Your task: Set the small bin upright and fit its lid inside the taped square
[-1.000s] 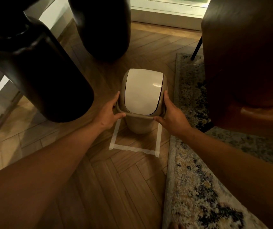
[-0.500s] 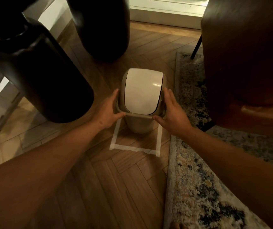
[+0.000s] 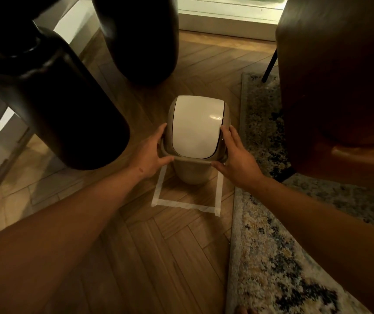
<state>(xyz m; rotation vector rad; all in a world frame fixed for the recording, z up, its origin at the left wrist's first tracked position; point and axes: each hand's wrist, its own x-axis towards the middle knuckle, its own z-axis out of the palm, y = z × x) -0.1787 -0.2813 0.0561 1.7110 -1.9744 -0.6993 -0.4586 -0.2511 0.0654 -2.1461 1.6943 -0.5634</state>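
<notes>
A: Head view: one bin (image 3: 192, 171) stands upright on the floor (image 3: 136, 257), its lid (image 3: 196, 126) seated on top, white flap up.

B: Inside the square (image 3: 187, 206)?

A: Its base sits in the far part of it, between the two side strips, as far as I can tell; the far strip is hidden behind the bin.

B: And the hands?

A: Two, one either side. The left hand (image 3: 151, 155) cups the lid's left edge, thumb under the rim. The right hand (image 3: 235, 158) lies looser on the right, fingers spread over the lid's edge. I'd judge they press from both sides so the lid seats evenly without tipping the bin.

B: Anything close by?

A: Two dark round vases (image 3: 52, 98), left and behind, a rug (image 3: 272, 257) touching the square's right side, and one brown chair (image 3: 339, 87) over it. Tight spot, which likely explains the straight-down hold.
</notes>
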